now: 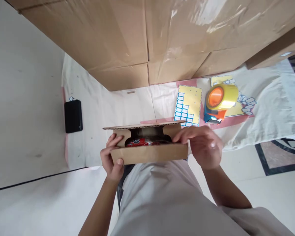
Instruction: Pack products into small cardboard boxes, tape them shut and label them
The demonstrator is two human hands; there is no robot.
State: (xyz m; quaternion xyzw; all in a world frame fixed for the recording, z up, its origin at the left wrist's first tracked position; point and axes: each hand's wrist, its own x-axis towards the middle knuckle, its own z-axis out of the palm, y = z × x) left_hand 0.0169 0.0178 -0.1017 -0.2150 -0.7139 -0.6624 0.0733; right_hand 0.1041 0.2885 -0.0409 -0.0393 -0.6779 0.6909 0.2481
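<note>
A small brown cardboard box (149,154) is held in front of my body, its long lid raised on the far side. Inside lies a red printed package (140,142), partly hidden by the box's side flaps and front wall. My left hand (113,159) grips the box's left end, thumb on the near wall and fingers round the side. At the right end my right hand (203,146) has its fingertips bent over the flap and edge of the box. That hand is slightly smeared by motion, and part of its grip is hidden.
Large taped cartons (127,42) stand along the far side. On the cloth-covered table (120,108) lie a black rectangular case (73,116), yellow label sheets (194,98) and a tape dispenser (215,114) with a yellow tape roll (228,95). A pale wall (27,98) borders the left.
</note>
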